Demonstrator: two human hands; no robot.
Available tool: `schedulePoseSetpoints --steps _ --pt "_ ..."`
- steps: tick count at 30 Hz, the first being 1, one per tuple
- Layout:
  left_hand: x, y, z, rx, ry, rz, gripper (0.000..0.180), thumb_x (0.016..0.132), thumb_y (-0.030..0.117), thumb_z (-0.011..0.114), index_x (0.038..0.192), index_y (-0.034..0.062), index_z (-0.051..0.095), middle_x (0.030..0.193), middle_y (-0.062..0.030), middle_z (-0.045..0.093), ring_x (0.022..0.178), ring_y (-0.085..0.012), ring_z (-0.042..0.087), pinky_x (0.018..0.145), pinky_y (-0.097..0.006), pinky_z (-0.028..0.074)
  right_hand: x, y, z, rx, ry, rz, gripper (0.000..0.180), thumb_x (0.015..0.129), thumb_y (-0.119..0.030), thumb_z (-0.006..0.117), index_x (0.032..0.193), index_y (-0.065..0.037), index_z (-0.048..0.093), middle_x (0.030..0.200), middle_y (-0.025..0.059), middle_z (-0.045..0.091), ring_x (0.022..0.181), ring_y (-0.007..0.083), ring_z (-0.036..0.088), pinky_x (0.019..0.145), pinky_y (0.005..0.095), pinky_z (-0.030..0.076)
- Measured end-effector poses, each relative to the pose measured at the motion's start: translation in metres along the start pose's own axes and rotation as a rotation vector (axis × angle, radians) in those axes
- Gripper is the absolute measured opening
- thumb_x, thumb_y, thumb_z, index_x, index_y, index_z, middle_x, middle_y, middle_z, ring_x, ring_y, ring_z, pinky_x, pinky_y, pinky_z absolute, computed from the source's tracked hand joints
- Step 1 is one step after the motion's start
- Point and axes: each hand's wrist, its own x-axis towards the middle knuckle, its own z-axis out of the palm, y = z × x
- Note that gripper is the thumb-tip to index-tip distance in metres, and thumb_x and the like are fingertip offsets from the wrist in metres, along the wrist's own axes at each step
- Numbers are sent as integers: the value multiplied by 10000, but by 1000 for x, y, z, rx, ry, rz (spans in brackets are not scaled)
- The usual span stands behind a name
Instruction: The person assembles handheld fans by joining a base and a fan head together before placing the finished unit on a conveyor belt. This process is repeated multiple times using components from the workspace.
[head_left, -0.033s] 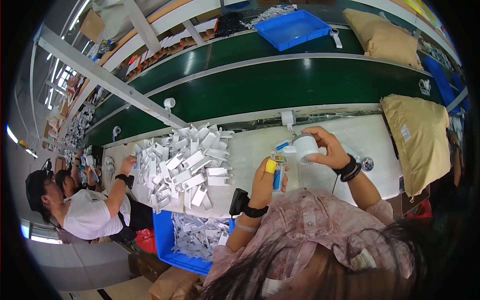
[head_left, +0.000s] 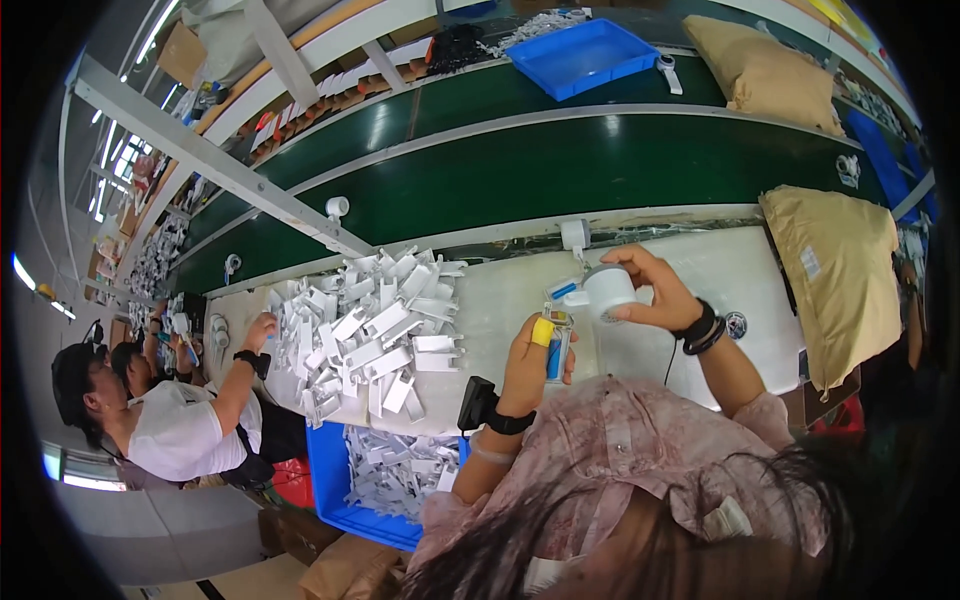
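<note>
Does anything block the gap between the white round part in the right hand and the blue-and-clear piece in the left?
Nothing visible does. The right hand holds the white round part; the blue-and-clear piece in the left hand is close by, with no other object showing between.

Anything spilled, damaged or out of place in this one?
Nothing looks clearly spilled or damaged, including the white round-headed piece in the right hand. Untidiest are the white parts, heaped at all angles rather than stacked on the table, some at its near edge above the blue bin.
</note>
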Motion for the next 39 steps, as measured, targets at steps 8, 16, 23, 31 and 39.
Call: schedulePoseSetpoints --steps 8,16,23,31,39 --pt "-5 3 8 105 -102 -55 287 1008 246 376 1148 17 478 940 -98 592 604 -114 565 467 -249 474 60 -44 -32 -403 -421 -8 515 696 -279 825 1095 -74 571 964 73 661 791 161 648 682 259 505" --pt "-8 -1 10 159 -179 -21 360 1009 329 402 1170 16 476 956 -97 596 608 -141 570 483 -267 465 89 -56 -22 -426 -667 211 442 720 -336 814 1004 -53 628 839 67 678 740 141 652 639 255 507" --pt "-1 -4 2 84 -158 -47 437 1007 399 352 1190 21 476 1003 -112 609 693 -171 618 625 -318 520 102 -71 -8 -449 -655 272 531 788 -489 716 980 1 647 732 83 662 521 134 621 472 242 474" --pt "25 7 -3 -56 -178 -91 510 969 455 416 1244 29 476 1052 -156 624 772 -210 645 711 -415 566 100 -45 21 -477 -586 236 629 884 -601 508 924 6 671 708 108 651 558 207 639 524 293 502" --pt "33 -5 -20 -330 72 38 378 947 324 554 1215 69 476 1129 -188 614 780 -250 669 655 -397 586 55 -13 49 -363 145 -247 302 982 -261 466 995 -2 620 969 158 605 931 295 576 781 359 461"
